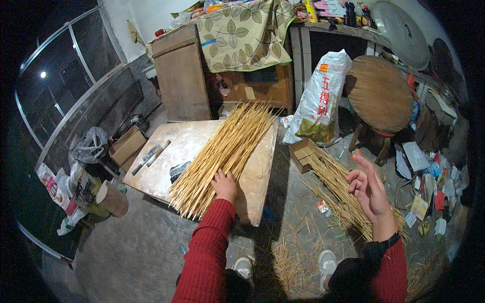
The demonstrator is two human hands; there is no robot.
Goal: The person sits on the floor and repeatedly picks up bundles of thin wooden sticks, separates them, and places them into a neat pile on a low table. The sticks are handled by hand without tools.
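Observation:
A thick pile of dry straw stalks lies slantwise across a low wooden board dusted with white powder. My left hand rests on the near part of this pile, palm down with its fingers spread. Raised at the right, my right hand holds nothing; its index finger points up and the other fingers are loosely bent. Below it a second heap of stalks lies on the floor, partly hidden by that hand and wrist. Two short dark bars and a dark object lie on the board, left of the pile.
An open cardboard box touches the floor heap. Behind it stand a white woven sack and a round-topped stool. Litter covers the floor at right; bags and a round container stand at left. Loose straw lies near my shoes.

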